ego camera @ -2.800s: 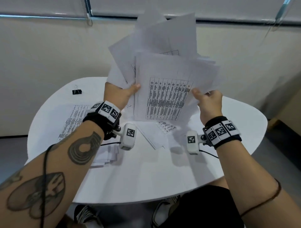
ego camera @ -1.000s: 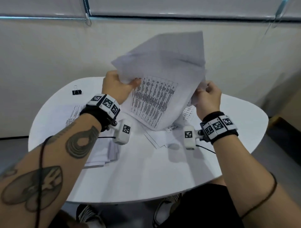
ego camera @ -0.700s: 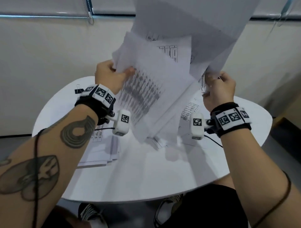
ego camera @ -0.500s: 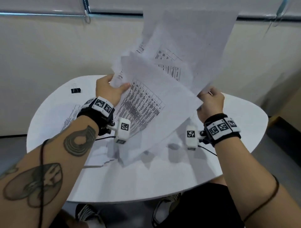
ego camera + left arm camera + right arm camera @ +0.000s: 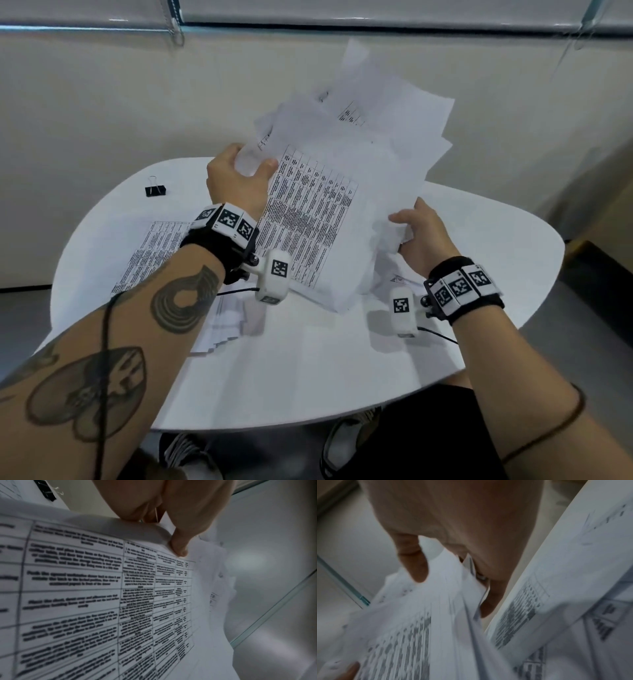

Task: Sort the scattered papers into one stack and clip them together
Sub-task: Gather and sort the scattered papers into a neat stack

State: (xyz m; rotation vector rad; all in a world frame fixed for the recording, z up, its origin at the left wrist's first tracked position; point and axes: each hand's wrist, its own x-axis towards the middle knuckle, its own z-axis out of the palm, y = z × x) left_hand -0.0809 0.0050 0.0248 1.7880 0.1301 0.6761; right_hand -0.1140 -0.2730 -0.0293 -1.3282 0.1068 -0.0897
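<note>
A loose bundle of printed papers (image 5: 329,192) stands tilted over the white round table (image 5: 308,370), its lower edge touching down near the middle. My left hand (image 5: 239,178) grips its upper left edge, thumb on the front sheet (image 5: 102,588). My right hand (image 5: 418,233) pinches the bundle's right edge, thumb on top of the sheets (image 5: 436,615). The sheets fan out unevenly at the top. A black binder clip (image 5: 155,189) lies at the table's far left. One printed sheet (image 5: 150,257) lies flat under my left forearm, and a small pile of papers (image 5: 226,325) sits beside it.
More sheets (image 5: 397,281) lie on the table under the bundle near my right wrist. A pale wall (image 5: 102,102) stands just behind the table. The table's near edge runs in front of my knees, with shoes (image 5: 185,455) below it.
The bundle was raised and shaken high, sheets flaring above my head level, and has come back down so its lower edge meets the table. Both hands dropped with it, still holding.
</note>
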